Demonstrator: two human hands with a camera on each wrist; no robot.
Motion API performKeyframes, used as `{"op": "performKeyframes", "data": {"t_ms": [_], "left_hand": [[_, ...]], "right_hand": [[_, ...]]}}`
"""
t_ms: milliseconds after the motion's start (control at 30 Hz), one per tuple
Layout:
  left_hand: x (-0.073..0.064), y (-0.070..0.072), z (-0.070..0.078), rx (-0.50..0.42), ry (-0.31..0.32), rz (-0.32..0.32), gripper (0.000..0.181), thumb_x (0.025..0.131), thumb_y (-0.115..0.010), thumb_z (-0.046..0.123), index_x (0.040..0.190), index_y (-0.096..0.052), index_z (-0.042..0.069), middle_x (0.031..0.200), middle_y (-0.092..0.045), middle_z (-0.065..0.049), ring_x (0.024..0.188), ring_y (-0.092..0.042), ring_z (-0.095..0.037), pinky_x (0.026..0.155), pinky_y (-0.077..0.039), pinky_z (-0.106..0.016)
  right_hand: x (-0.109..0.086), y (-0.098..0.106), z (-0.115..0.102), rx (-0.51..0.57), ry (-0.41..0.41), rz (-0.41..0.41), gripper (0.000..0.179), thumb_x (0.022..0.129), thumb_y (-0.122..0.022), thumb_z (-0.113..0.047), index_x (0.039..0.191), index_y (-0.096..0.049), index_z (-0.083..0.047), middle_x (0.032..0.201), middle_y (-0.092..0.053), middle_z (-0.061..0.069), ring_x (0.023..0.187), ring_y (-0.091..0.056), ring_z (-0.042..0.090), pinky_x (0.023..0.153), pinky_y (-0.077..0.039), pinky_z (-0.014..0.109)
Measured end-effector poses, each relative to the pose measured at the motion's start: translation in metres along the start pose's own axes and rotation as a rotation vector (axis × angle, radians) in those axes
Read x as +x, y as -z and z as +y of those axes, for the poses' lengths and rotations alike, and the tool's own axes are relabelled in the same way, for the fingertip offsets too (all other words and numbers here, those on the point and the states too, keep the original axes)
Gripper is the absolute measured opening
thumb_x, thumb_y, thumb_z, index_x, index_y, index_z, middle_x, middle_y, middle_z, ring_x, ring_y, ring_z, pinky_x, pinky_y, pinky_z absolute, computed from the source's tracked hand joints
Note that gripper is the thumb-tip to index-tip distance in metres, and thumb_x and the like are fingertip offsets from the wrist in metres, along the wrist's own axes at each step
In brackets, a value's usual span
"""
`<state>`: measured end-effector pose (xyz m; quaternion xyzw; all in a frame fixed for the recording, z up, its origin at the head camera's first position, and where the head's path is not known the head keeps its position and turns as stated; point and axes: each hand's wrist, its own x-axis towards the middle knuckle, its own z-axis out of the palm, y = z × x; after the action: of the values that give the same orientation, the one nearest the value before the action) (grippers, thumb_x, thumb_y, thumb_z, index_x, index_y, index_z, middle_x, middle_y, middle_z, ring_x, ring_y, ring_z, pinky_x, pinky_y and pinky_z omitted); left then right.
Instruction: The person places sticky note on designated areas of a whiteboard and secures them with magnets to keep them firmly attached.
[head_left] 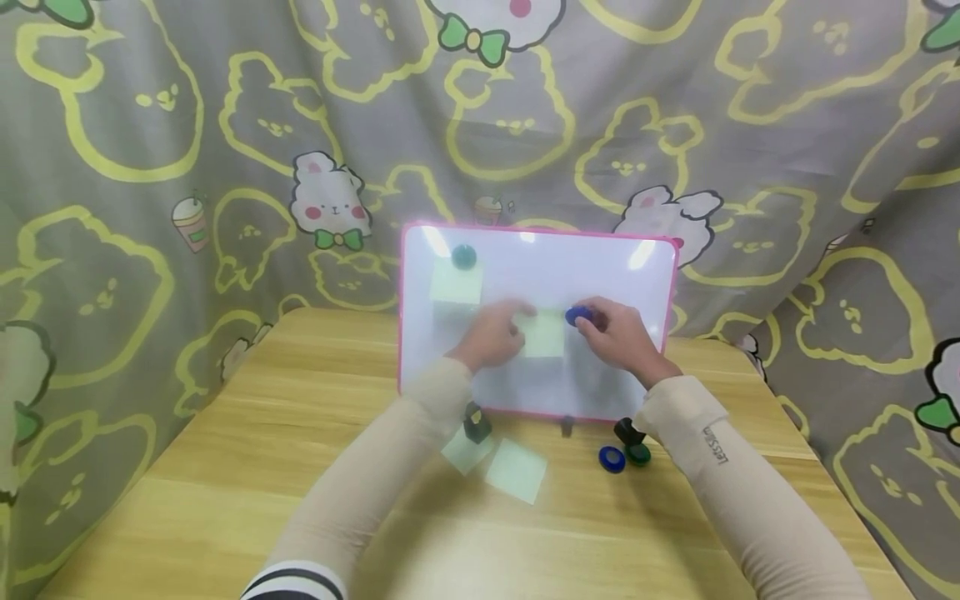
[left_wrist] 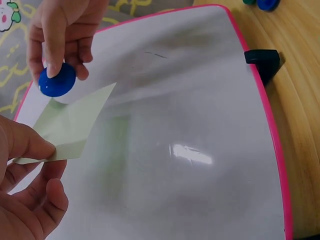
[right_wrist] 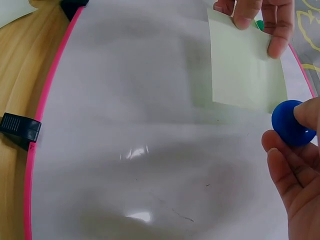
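Observation:
A pale green paper note (head_left: 543, 335) is pinched at its edge between the thumb and fingers of my left hand (head_left: 492, 332), in front of the whiteboard (head_left: 600, 267). My right hand (head_left: 621, 332) holds a round blue magnet (head_left: 578, 315) close to the note's upper right corner. In the left wrist view the note (left_wrist: 75, 120) stands out from the board at an angle, with the blue magnet (left_wrist: 57, 81) beyond its far end. The right wrist view has the magnet (right_wrist: 290, 122) overlapping the note's corner. Upper left on the board, a green magnet (head_left: 463, 256) sits over another note (head_left: 456, 283).
The pink-framed whiteboard leans upright on black feet (head_left: 628, 431) on the wooden table (head_left: 225, 467). Loose notes (head_left: 517, 472) lie before it. A blue magnet (head_left: 612, 459) and a green magnet (head_left: 637, 454) rest by the right foot. A patterned curtain (head_left: 255, 125) hangs behind.

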<state>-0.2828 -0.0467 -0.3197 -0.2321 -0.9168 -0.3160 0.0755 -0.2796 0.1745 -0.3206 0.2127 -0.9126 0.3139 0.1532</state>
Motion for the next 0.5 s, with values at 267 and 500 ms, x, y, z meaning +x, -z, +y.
{"op": "performKeyframes", "data": {"t_ms": [267,500], "left_hand": [[0.005,-0.001,0.003,-0.001,-0.023,0.005,0.046,0.077,-0.053,-0.002,0.121,-0.054,0.011,0.122,-0.053,-0.004,0.08,-0.052,-0.013,0.093,-0.039,-0.031],[0.01,-0.003,0.003,-0.001,-0.034,0.026,0.046,0.077,-0.052,-0.004,0.121,-0.054,0.009,0.123,-0.053,-0.006,0.1,-0.05,-0.017,0.099,-0.034,-0.031]], "right_hand": [[0.006,0.0,0.002,-0.008,0.034,0.054,0.026,0.088,-0.058,-0.025,0.108,-0.06,-0.008,0.09,-0.063,0.007,0.075,-0.053,0.02,0.068,-0.05,0.036],[0.011,-0.001,0.004,0.001,0.049,0.075,0.025,0.087,-0.06,-0.025,0.106,-0.062,-0.008,0.094,-0.065,0.007,0.076,-0.056,0.019,0.069,-0.051,0.036]]}}
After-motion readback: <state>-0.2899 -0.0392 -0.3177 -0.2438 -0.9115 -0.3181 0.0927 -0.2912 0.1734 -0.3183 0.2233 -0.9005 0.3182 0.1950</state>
